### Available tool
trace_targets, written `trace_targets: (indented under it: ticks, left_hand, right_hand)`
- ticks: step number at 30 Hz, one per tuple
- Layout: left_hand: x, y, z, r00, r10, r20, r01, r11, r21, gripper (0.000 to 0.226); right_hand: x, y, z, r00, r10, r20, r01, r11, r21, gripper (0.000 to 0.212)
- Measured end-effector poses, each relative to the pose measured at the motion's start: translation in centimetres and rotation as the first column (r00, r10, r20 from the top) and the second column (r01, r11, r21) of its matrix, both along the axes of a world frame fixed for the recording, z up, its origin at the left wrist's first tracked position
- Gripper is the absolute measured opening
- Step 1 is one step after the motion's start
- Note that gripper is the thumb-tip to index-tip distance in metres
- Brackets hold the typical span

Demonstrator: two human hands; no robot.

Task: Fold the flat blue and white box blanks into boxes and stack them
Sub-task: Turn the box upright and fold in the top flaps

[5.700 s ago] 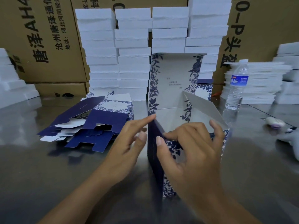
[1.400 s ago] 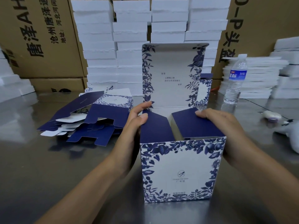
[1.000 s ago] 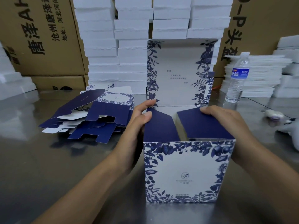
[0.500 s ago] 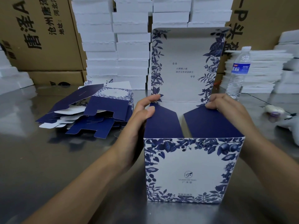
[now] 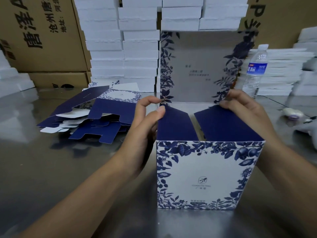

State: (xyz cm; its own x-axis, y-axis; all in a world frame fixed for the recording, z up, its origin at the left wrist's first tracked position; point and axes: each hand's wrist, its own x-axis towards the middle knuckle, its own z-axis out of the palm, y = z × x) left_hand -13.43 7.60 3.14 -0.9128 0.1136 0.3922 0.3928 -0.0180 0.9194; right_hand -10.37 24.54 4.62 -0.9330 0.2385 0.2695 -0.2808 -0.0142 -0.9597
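Squarely on the shiny grey metal table (image 5: 51,169): an upright blue-and-white floral cardboard box (image 5: 202,174), printed front panel towards the camera. At its far side, a tall white lid panel with leafy blue borders (image 5: 200,66), raised and slightly blurred. Within the box's mouth, a navy left flap (image 5: 173,126) and a navy right flap (image 5: 223,126), both folded inward and sloping, with a narrow gap between.

Left hand (image 5: 144,124) clamped on the box's far left corner, thumb pressed on the left flap's far edge, fingers curled at the lid's base. Right hand (image 5: 247,110) curled over the box's far right corner, fingertips on the right flap by the lid's hinge.

Left of the box, just beyond the left hand, a loose pile of flat navy and white box blanks (image 5: 96,117). Behind the box, tall stacks of white foam trays (image 5: 123,48); behind those, brown corrugated cartons with black print (image 5: 42,31). Right of the box and further back, a clear plastic water bottle with a blue label (image 5: 255,69); nearer, a small white and purple object (image 5: 292,115), too blurred to identify.
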Motion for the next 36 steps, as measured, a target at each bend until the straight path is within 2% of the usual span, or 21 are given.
trace_targets:
  ticks: [1,3,6,8,10,12,13,15,17,18,20,23,26,29,33,36]
  left_hand:
    - [0.4,-0.3,0.0,0.999,-0.046,0.013,0.045,0.996,0.078,0.034]
    - [0.8,-0.7,-0.4,0.997,-0.061,0.041,0.051,0.973,0.224,0.019]
    - [2.2,-0.8,-2.1,0.971,-0.116,0.209,0.046,0.949,0.311,0.025]
    - [2.1,-1.0,-3.3,0.962,0.057,0.268,-0.120,0.967,0.224,0.056]
    - [1.5,-1.0,-2.6,0.971,0.137,0.195,-0.163,0.978,0.127,0.060]
    - [0.8,-1.3,-1.4,0.990,0.111,0.084,-0.109,0.994,-0.028,0.051]
    - [0.5,-1.6,-0.9,0.995,0.080,0.057,-0.078,0.996,-0.042,0.048]
    - [0.3,-2.3,-0.4,0.996,0.029,0.078,-0.029,1.000,-0.011,0.039]
    - [0.8,-2.2,0.1,0.992,0.074,0.105,-0.072,0.997,-0.024,0.030]
    - [1.3,-2.1,0.0,0.991,0.072,0.113,-0.075,0.997,0.019,0.026]
    - [2.4,-2.4,-0.6,0.993,0.016,0.114,-0.029,0.993,0.117,0.021]
    - [2.4,-2.5,-0.6,0.996,0.006,0.090,-0.019,0.990,0.140,0.021]
    - [2.0,-2.7,0.2,0.996,0.012,0.090,-0.016,0.999,0.046,0.022]
    - [1.8,-2.9,1.2,0.994,0.026,0.103,-0.015,0.995,-0.103,0.022]
    - [1.1,-2.3,2.6,0.990,0.040,0.136,-0.008,0.974,-0.227,0.015]
    - [0.0,-1.8,3.4,0.976,0.059,0.211,0.008,0.952,-0.307,0.012]
  right_hand:
    - [-0.2,0.0,0.0,1.000,0.013,-0.008,-0.013,1.000,0.010,0.023]
    - [-1.1,0.3,-0.2,1.000,0.012,0.011,-0.012,0.999,0.046,0.024]
    - [-1.2,0.2,-0.8,0.997,0.075,0.020,-0.073,0.992,-0.108,0.031]
    - [-1.2,0.0,-1.2,0.993,0.116,0.004,-0.114,0.983,-0.143,0.043]
    - [-1.3,-0.1,-1.1,0.995,0.102,0.006,-0.101,0.987,-0.127,0.052]
    - [-1.3,-0.1,-0.7,0.998,0.056,0.020,-0.055,0.995,-0.080,0.052]
    - [-1.2,-0.2,-0.6,1.000,0.016,0.010,-0.016,0.999,-0.043,0.050]
    - [-0.7,-0.4,-0.4,0.998,-0.049,-0.048,0.053,0.995,0.080,0.039]
    - [-0.4,-0.6,-0.1,0.995,-0.044,-0.093,0.059,0.985,0.164,0.029]
    - [-0.3,-0.6,0.0,0.995,-0.029,-0.095,0.046,0.982,0.185,0.026]
    - [-0.8,-0.4,0.4,0.998,-0.014,-0.062,0.027,0.978,0.205,0.017]
    - [-1.4,0.2,1.3,0.998,0.067,0.007,-0.066,0.969,0.236,0.012]
    - [-1.8,0.3,2.3,0.982,0.157,0.106,-0.187,0.898,0.398,0.017]
    - [-2.1,-0.6,3.5,0.971,0.100,0.216,-0.182,0.897,0.403,0.020]
    - [-2.9,-2.2,3.9,0.984,-0.013,0.178,-0.113,0.728,0.676,0.029]
    - [-3.1,-2.4,3.7,0.984,0.019,0.179,-0.141,0.702,0.698,0.030]
